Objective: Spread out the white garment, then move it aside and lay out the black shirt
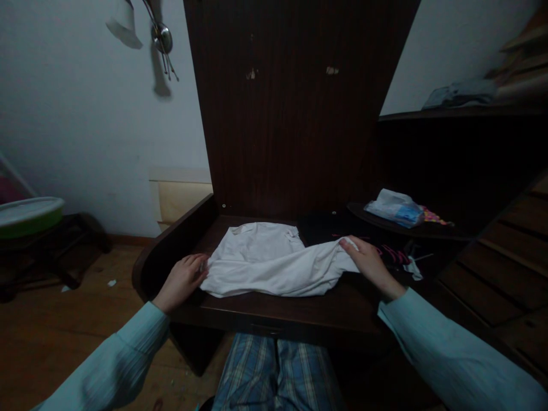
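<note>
With left hand [182, 279] and right hand [368, 262] fingers pinching the white shirt [269, 262] ends, fold evenly, parallel to the bench [274, 314] front edge.

No legible text, label, brand, number or sign anywhere in this dim view.

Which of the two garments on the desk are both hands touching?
The white garment; left hand and right hand are at its ends. The black one lies behind, untouched.

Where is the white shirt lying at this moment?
In the head view the white shirt lies on the dark wooden desk, centre frame, between the left hand at its left edge and the right hand gripping its right end.
</note>
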Demonstrator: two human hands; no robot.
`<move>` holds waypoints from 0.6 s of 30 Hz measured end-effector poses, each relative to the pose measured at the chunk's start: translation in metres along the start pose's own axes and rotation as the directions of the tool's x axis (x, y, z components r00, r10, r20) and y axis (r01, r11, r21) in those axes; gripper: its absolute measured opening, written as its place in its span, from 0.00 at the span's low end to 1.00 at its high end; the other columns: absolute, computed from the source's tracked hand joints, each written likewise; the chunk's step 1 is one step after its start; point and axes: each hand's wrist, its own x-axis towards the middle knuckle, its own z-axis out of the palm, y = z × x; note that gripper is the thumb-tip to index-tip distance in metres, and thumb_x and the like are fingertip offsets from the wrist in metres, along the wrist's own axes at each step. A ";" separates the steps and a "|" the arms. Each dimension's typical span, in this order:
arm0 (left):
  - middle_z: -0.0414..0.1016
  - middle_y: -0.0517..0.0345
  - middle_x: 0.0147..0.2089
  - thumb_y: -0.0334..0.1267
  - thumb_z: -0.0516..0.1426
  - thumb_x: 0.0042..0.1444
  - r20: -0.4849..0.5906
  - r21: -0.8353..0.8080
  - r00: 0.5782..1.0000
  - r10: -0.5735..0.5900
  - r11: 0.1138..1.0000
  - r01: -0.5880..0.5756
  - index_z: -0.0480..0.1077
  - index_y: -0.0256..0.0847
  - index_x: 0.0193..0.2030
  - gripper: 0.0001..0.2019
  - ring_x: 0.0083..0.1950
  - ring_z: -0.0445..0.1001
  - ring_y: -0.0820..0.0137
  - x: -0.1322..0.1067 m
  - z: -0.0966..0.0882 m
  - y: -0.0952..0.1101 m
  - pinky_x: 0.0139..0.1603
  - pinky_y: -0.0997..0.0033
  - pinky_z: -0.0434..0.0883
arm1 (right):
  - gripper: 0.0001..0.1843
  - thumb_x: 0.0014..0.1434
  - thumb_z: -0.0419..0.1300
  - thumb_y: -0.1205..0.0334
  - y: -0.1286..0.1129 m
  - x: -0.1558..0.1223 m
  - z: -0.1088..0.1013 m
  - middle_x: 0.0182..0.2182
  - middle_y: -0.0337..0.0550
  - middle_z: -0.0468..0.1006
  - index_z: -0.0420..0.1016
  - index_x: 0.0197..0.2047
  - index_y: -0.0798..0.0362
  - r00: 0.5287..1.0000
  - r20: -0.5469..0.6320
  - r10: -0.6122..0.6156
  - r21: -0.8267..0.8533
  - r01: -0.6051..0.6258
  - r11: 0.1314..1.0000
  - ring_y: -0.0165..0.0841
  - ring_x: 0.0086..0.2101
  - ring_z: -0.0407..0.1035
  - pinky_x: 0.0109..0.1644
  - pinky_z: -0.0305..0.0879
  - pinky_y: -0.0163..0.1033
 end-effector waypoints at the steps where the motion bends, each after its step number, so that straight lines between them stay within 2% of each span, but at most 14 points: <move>1: 0.68 0.48 0.53 0.50 0.48 0.55 0.012 -0.014 0.995 0.096 0.995 -0.095 0.64 0.40 0.52 0.22 0.54 0.65 0.61 -0.002 0.003 0.002 0.54 0.62 0.62 | 0.19 0.58 0.46 0.51 0.002 0.001 0.000 0.27 0.43 0.76 0.72 0.33 0.53 1.000 -0.006 -0.011 -0.012 0.011 1.000 0.35 0.29 0.69 0.31 0.64 0.36; 4: 0.60 0.47 0.60 0.53 0.52 0.52 0.107 -0.042 0.960 0.260 0.966 -0.257 0.56 0.42 0.59 0.30 0.59 0.59 0.60 -0.005 0.010 0.012 0.57 0.59 0.60 | 0.17 0.57 0.48 0.54 0.002 -0.002 0.004 0.32 0.46 0.76 0.73 0.38 0.54 0.987 -0.084 -0.135 -0.178 0.119 0.977 0.39 0.34 0.69 0.36 0.65 0.41; 6: 0.53 0.46 0.64 0.54 0.55 0.48 0.145 -0.009 0.942 0.301 0.953 -0.303 0.53 0.45 0.61 0.35 0.63 0.53 0.55 -0.007 0.012 0.018 0.58 0.53 0.57 | 0.16 0.57 0.48 0.58 -0.003 -0.008 0.010 0.38 0.50 0.75 0.71 0.43 0.54 0.949 -0.112 -0.294 -0.288 0.252 0.924 0.42 0.41 0.67 0.43 0.63 0.46; 7: 0.50 0.46 0.65 0.54 0.57 0.46 0.162 0.008 0.933 0.320 0.945 -0.326 0.53 0.46 0.61 0.36 0.64 0.50 0.53 -0.008 0.012 0.021 0.59 0.50 0.55 | 0.16 0.58 0.48 0.59 -0.006 -0.013 0.014 0.40 0.51 0.73 0.70 0.44 0.55 0.925 -0.083 -0.372 -0.303 0.332 0.893 0.42 0.44 0.66 0.46 0.62 0.47; 8: 0.47 0.47 0.66 0.52 0.58 0.45 0.177 0.021 0.925 0.337 0.938 -0.346 0.54 0.48 0.61 0.35 0.65 0.47 0.51 -0.008 0.012 0.024 0.59 0.48 0.53 | 0.15 0.58 0.48 0.61 -0.010 -0.018 0.018 0.41 0.51 0.73 0.70 0.45 0.55 0.897 -0.015 -0.442 -0.286 0.419 0.862 0.41 0.44 0.65 0.47 0.62 0.47; 10: 0.46 0.49 0.67 0.47 0.59 0.46 0.200 0.041 0.914 0.353 0.929 -0.368 0.60 0.49 0.57 0.30 0.65 0.46 0.52 -0.008 0.012 0.028 0.60 0.46 0.51 | 0.13 0.58 0.50 0.61 -0.019 -0.030 0.028 0.41 0.49 0.73 0.69 0.45 0.54 0.820 0.199 -0.536 -0.191 0.569 0.800 0.38 0.44 0.65 0.48 0.62 0.44; 12: 0.49 0.51 0.66 0.38 0.57 0.49 0.199 0.052 0.917 0.344 0.931 -0.361 0.66 0.48 0.52 0.21 0.65 0.47 0.54 -0.008 0.011 0.029 0.60 0.47 0.51 | 0.14 0.56 0.55 0.60 -0.024 -0.041 0.039 0.41 0.47 0.72 0.69 0.46 0.52 0.719 0.413 -0.559 -0.102 0.647 0.756 0.37 0.43 0.66 0.47 0.63 0.42; 13: 0.52 0.52 0.65 0.35 0.56 0.50 0.194 0.051 0.921 0.339 0.934 -0.354 0.68 0.47 0.49 0.17 0.65 0.48 0.56 -0.007 0.010 0.029 0.60 0.48 0.51 | 0.16 0.54 0.57 0.59 -0.026 -0.046 0.044 0.42 0.47 0.72 0.68 0.47 0.52 0.686 0.479 -0.548 -0.089 0.659 0.747 0.38 0.43 0.66 0.47 0.63 0.42; 14: 0.54 0.53 0.64 0.32 0.54 0.50 0.187 0.045 0.924 0.333 0.937 -0.346 0.69 0.46 0.46 0.15 0.64 0.50 0.57 -0.007 0.010 0.028 0.61 0.49 0.51 | 0.19 0.53 0.59 0.59 -0.026 -0.050 0.049 0.43 0.48 0.72 0.67 0.49 0.52 0.675 0.513 -0.530 -0.097 0.660 0.745 0.38 0.43 0.65 0.47 0.63 0.43; 16: 0.59 0.53 0.61 0.30 0.52 0.51 0.160 0.024 0.933 0.321 0.944 -0.329 0.70 0.45 0.43 0.13 0.63 0.52 0.59 -0.006 0.009 0.025 0.60 0.49 0.52 | 0.22 0.52 0.60 0.60 -0.024 -0.055 0.058 0.43 0.49 0.71 0.66 0.51 0.53 0.689 0.525 -0.499 -0.140 0.649 0.748 0.40 0.44 0.65 0.47 0.63 0.44; 18: 0.62 0.53 0.59 0.30 0.50 0.52 0.115 -0.003 0.944 0.309 0.951 -0.311 0.70 0.43 0.41 0.12 0.62 0.55 0.60 -0.005 0.007 0.023 0.60 0.50 0.53 | 0.17 0.54 0.57 0.63 -0.021 -0.056 0.065 0.41 0.49 0.71 0.68 0.48 0.53 0.704 0.519 -0.485 -0.172 0.641 0.748 0.39 0.43 0.65 0.46 0.62 0.44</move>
